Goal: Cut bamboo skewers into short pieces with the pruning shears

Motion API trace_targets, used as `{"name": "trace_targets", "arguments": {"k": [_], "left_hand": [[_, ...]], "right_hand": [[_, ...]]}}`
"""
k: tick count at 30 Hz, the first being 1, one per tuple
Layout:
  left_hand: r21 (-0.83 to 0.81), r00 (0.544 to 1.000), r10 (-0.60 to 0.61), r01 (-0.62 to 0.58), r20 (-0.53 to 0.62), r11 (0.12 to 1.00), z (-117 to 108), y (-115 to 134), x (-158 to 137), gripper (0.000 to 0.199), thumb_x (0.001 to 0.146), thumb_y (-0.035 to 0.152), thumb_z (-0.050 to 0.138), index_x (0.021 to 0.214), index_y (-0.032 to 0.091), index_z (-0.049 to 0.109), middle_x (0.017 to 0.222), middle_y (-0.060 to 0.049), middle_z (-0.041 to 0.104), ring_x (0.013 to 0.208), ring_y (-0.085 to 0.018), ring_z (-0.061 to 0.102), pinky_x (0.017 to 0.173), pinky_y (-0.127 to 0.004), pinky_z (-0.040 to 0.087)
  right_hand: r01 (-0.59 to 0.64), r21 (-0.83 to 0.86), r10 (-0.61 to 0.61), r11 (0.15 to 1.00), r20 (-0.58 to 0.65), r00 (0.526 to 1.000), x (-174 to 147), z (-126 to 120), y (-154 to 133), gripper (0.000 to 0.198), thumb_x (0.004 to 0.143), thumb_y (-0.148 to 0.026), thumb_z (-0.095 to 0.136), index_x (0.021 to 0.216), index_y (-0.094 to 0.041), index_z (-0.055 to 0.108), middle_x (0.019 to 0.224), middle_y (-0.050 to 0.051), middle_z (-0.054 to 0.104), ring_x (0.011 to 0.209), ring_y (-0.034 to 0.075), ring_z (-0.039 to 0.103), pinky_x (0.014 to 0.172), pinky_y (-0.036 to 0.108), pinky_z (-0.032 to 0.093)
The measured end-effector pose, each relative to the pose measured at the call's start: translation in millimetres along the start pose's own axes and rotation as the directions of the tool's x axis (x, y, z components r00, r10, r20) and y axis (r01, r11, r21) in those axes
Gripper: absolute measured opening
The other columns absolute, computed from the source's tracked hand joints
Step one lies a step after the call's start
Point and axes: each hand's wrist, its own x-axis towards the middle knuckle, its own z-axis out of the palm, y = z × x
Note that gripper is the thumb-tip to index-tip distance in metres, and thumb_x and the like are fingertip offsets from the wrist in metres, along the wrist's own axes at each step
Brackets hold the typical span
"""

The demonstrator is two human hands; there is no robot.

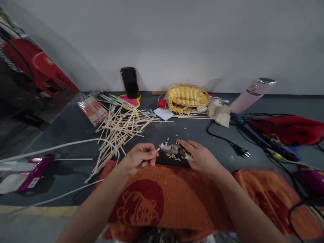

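Note:
My left hand (142, 155) is closed in a pinch on a thin wooden stick (158, 149), of which only a short end shows past the fingertips. My right hand (198, 153) is wrapped round a pair of pruning shears (174, 148). The shears' metal blades point left and lie at the stick's end; whether they touch it I cannot tell. Several short cut stick pieces (173, 156) are scattered on the dark table below and behind the blades. Under my forearms an orange towel (187, 192) with a red round bear print is spread over the front edge.
Left of centre lies a loose heap of wooden sticks (121, 130), beside wrapped stick packs (92, 110). Along the wall stand a phone (130, 82), a red thread spool (162, 103), a yellow woven basket (188, 97) and a pink bottle (253, 94). A plugged cable (235, 148) lies right.

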Motion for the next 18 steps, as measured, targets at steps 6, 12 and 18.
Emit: {"name": "trace_targets", "arguments": {"k": [6, 12, 18], "left_hand": [[-0.047, 0.996, -0.055, 0.059, 0.075, 0.997, -3.2, -2.5, -0.3, 0.020, 0.079, 0.029, 0.068, 0.075, 0.011, 0.059, 0.052, -0.001, 0.062, 0.030, 0.000, 0.027, 0.031, -0.013, 0.012], [-0.074, 0.996, -0.062, 0.067, 0.065, 0.995, -2.5, -0.5, -2.1, 0.019, 0.079, 0.028, 0.068, 0.074, 0.013, 0.058, 0.053, 0.001, 0.060, 0.031, 0.000, 0.025, 0.032, -0.014, 0.011], [0.171, 0.980, 0.112, -0.084, -0.162, 0.982, 6.7, -4.8, 4.5, 0.026, 0.084, 0.039, 0.061, 0.080, 0.014, 0.058, 0.060, -0.001, 0.065, 0.036, -0.002, 0.038, 0.035, -0.014, 0.020]], "right_hand": [[0.029, 0.037, -0.030, 0.999, 0.028, 0.999, -0.2, -1.7, 0.3, 0.057, 0.083, -0.016, 0.050, 0.140, -0.018, 0.040, 0.115, 0.012, 0.061, 0.102, 0.023, 0.058, 0.089, 0.037, 0.049], [-0.020, -0.050, 0.021, 0.999, 0.023, 1.000, -0.7, -3.7, -5.6, 0.048, 0.090, -0.022, 0.046, 0.138, -0.019, 0.044, 0.108, 0.011, 0.065, 0.094, 0.021, 0.062, 0.083, 0.033, 0.050], [-0.083, -0.079, 0.084, 0.993, 0.010, 0.996, -0.6, -2.2, -3.8, 0.052, 0.085, -0.016, 0.047, 0.137, -0.020, 0.044, 0.111, 0.010, 0.064, 0.097, 0.021, 0.062, 0.086, 0.032, 0.049]]}}
